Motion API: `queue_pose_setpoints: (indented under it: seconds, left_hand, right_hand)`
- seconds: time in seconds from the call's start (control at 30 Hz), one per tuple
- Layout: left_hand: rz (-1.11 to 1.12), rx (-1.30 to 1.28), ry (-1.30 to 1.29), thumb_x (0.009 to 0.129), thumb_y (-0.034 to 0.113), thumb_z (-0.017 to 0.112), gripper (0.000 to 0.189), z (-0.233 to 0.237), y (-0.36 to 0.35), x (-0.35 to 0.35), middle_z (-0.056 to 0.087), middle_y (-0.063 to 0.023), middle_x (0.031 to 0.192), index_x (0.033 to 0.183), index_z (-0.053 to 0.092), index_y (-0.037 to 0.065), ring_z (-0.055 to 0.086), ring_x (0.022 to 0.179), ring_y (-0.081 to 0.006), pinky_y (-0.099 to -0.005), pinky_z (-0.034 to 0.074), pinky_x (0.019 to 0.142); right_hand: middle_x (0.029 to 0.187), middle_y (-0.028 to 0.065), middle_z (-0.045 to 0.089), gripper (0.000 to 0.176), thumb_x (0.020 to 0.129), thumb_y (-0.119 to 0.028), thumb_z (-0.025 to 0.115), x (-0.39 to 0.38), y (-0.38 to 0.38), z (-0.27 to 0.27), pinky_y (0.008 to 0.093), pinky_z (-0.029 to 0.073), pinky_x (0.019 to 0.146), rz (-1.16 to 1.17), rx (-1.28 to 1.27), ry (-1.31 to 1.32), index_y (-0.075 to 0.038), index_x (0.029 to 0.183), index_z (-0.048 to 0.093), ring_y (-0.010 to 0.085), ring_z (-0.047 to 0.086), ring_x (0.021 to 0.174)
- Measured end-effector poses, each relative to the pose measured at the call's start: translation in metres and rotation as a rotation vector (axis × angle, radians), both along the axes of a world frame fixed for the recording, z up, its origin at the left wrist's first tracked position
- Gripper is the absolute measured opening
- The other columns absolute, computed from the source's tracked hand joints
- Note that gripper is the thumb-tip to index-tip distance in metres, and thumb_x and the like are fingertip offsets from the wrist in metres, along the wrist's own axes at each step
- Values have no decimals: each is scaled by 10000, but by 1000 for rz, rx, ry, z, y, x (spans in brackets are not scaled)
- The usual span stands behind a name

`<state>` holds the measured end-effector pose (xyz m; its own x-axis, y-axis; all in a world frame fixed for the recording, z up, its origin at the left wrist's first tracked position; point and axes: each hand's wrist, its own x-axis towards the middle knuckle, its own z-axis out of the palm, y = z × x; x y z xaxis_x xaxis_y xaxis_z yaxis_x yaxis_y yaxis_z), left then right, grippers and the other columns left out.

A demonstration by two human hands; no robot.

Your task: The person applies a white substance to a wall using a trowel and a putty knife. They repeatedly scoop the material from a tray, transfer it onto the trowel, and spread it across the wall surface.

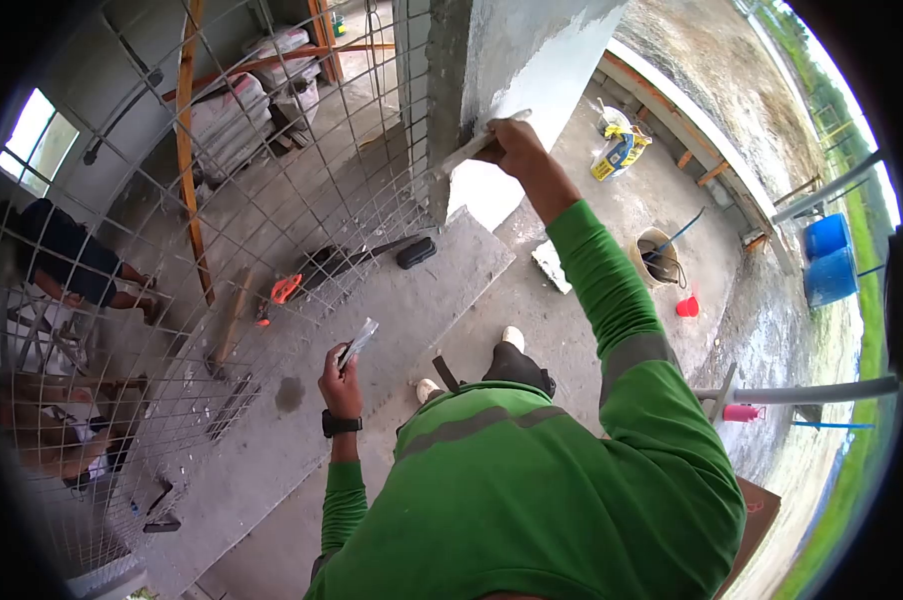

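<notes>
My right hand (517, 148) is raised against a column. Its fingers are closed on a plastering trowel (464, 154), seen nearly edge-on, long and flat and smeared pale. The trowel lies across the column (542, 65), whose face is partly coated in white plaster with bare grey at the edge. Lower down, my left hand (342, 388), with a black band at the wrist, grips a putty knife (360, 342) with its greyish blade pointing up. The knife is held above a grey concrete slab (422, 300), apart from the column.
Wire mesh (302, 170) stands at the left; two people are beyond it. An orange-handled saw (287, 290) and a black case (417, 253) lie on the slab. To the right are a bucket (657, 258), a red cup (688, 306) and a yellow-blue bag (622, 155).
</notes>
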<state>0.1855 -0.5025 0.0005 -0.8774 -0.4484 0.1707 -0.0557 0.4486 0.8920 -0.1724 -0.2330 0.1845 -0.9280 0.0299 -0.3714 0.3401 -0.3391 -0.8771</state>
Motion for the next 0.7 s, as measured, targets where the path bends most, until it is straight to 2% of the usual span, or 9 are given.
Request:
queue_pose_setpoints:
  seconds: [0.1, 0.2, 0.23, 0.3, 0.4, 0.43, 0.47, 0.57, 0.7]
  left_hand:
    - [-56, 68, 48, 890, 60, 615, 222, -7, 2, -8, 686, -134, 935, 1108, 597, 25, 670, 820, -213, -335, 513, 721]
    - [-131, 78, 8, 887, 69, 624, 228, -5, 9, -17, 684, -130, 933, 1108, 596, 21, 661, 816, -203, -327, 510, 725]
    - [-139, 71, 7, 887, 69, 624, 228, -4, 13, -21, 684, -130, 933, 1108, 596, 21, 661, 816, -203, -327, 510, 725]
    - [-168, 80, -23, 887, 72, 626, 232, -2, 20, -28, 678, -126, 920, 1112, 596, 23, 652, 806, -189, -321, 509, 720]
    - [-178, 113, -20, 886, 71, 632, 236, 6, 30, -34, 673, -110, 923, 1111, 592, 13, 641, 818, -165, -308, 508, 730]
    - [-164, 133, -27, 885, 67, 633, 241, 7, 30, -34, 671, -102, 927, 1113, 587, 7, 638, 823, -158, -302, 507, 734]
    - [-150, 133, -37, 885, 67, 633, 241, 9, 31, -33, 671, -102, 927, 1113, 587, 7, 638, 823, -158, -302, 507, 734]
    - [-106, 203, -87, 885, 52, 630, 256, 9, 29, -22, 659, -85, 967, 1126, 568, -8, 630, 860, -145, -282, 502, 772]
    - [-45, 317, -95, 882, 57, 643, 325, -6, 22, -11, 632, -73, 1032, 1174, 530, -28, 605, 917, -133, -265, 493, 804]
  right_hand:
    - [1030, 244, 535, 223, 928, -42, 472, -10, 5, 66, 510, 631, 706, 106, 11, 155, 142, 1054, 464, 423, 666, 831]
    - [988, 230, 588, 239, 952, -79, 486, -12, 11, 128, 401, 638, 722, 203, 56, 292, 104, 1106, 491, 364, 683, 833]
    - [966, 205, 616, 275, 947, -121, 534, -80, 47, 90, 381, 625, 698, 496, 534, 954, 93, 1116, 497, 320, 685, 832]
    - [1017, 220, 602, 288, 981, -158, 466, -15, 41, 150, 417, 621, 762, 206, 62, 397, 108, 1090, 468, 352, 672, 871]
    - [1011, 198, 625, 286, 978, -179, 463, 35, 65, 118, 420, 613, 746, 71, -19, 550, 80, 1092, 504, 317, 677, 854]
    - [988, 178, 645, 266, 967, -172, 461, 14, 105, 52, 420, 609, 728, 136, 875, 987, 52, 1090, 535, 279, 682, 849]
    - [937, 167, 652, 227, 940, -133, 471, 70, 75, 62, 405, 608, 717, -53, 40, 472, 38, 1066, 550, 264, 681, 826]
    - [1091, 211, 571, 286, 923, -57, 427, 91, 68, -63, 446, 612, 738, -112, -76, 170, 78, 1175, 414, 320, 657, 905]
    - [1164, 264, 511, 333, 947, -69, 388, 77, 41, -215, 510, 598, 780, -191, -276, -229, 107, 1228, 359, 385, 627, 965]
